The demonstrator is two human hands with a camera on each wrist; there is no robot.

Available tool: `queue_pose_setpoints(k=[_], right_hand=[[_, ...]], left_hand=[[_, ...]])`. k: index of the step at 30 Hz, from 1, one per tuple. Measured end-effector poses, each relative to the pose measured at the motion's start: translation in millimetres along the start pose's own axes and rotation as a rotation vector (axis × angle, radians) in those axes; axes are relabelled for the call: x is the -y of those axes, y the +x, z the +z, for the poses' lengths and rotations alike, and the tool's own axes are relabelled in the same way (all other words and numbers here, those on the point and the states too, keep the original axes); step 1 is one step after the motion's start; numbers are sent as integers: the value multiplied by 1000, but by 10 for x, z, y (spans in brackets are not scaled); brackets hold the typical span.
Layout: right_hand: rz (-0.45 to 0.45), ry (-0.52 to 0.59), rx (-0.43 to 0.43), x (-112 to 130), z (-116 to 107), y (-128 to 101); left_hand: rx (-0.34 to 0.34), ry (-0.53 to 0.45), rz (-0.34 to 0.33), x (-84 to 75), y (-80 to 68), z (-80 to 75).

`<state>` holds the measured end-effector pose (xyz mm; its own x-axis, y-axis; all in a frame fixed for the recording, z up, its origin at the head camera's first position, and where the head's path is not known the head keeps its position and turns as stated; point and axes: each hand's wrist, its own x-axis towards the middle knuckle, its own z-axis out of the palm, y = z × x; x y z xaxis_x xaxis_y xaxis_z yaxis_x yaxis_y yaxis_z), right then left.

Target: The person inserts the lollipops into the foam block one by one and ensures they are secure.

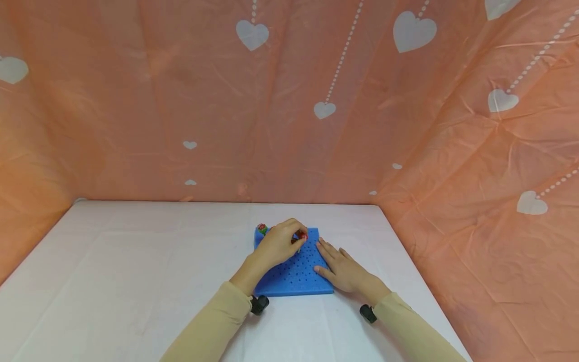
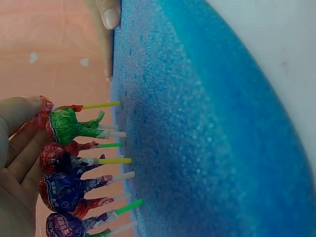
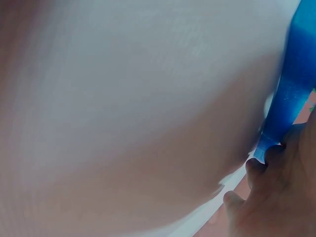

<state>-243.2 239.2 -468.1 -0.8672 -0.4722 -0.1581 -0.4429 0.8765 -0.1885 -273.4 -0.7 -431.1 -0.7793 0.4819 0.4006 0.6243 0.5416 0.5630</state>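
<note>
A blue foam board [image 1: 296, 275] dotted with holes lies flat on the white table. Several wrapped lollipops [image 2: 66, 160] stand with their sticks pushed into the board [image 2: 207, 138]. My left hand [image 1: 289, 237] curls over the board's far side and pinches a red-wrapped lollipop [image 1: 302, 236]; in the left wrist view its fingers [image 2: 17, 143] touch the top lollipop [image 2: 45, 107]. Another lollipop [image 1: 261, 229] stands at the far left corner. My right hand [image 1: 332, 261] lies flat, fingers straight, on the board's right edge [image 3: 296, 94]. A right fingertip [image 2: 109, 17] shows beside the foam.
The white table [image 1: 135, 271] stretches to the left and towards me. Orange cloth with white hearts [image 1: 289, 100] closes off the back and both sides. Black wrist cameras [image 1: 260, 304] sit just above the table near the board's front edge.
</note>
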Motion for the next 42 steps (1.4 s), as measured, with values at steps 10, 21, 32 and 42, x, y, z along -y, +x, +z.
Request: queue_pose_setpoints(k=[10, 21, 32, 42], right_hand=[[2, 16, -5, -11, 19, 12], [12, 14, -5, -9, 26, 9], [11, 13, -2, -8, 15, 4], [3, -10, -4, 7, -12, 8]], left_hand=[[20, 27, -18, 11, -7, 37], [51, 33, -27, -16, -10, 50], [54, 39, -63, -7, -10, 84], [52, 29, -68, 7, -10, 89]])
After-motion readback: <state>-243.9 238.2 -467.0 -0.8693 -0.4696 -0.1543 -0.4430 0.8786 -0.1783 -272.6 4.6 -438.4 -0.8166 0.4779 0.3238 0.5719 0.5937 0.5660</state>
